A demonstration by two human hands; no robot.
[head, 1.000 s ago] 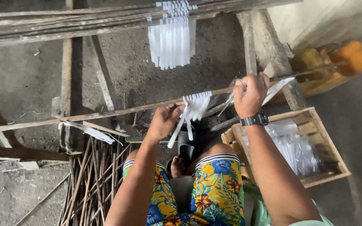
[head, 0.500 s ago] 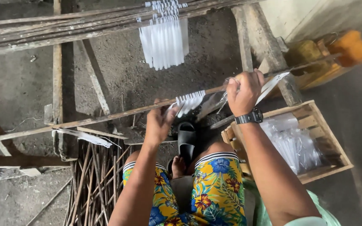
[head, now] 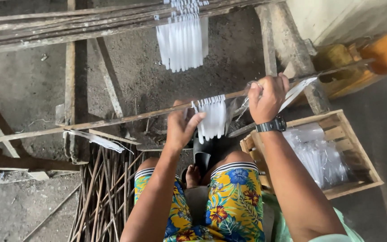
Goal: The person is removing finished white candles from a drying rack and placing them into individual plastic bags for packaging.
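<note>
White translucent plastic strips hanging on the long thin wooden rod | left hand touching them, fingers loose | right hand gripping rod (best kept level, strips evenly spaced)

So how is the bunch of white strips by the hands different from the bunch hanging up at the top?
The near bunch of white strips hangs on the thin stick that the right hand grips and the left hand touches; the far bunch hangs from the stacked poles, untouched. The near bunch looks shorter and smaller; the far bunch is longer and fuller. Both are white and dangle in a row.
</note>
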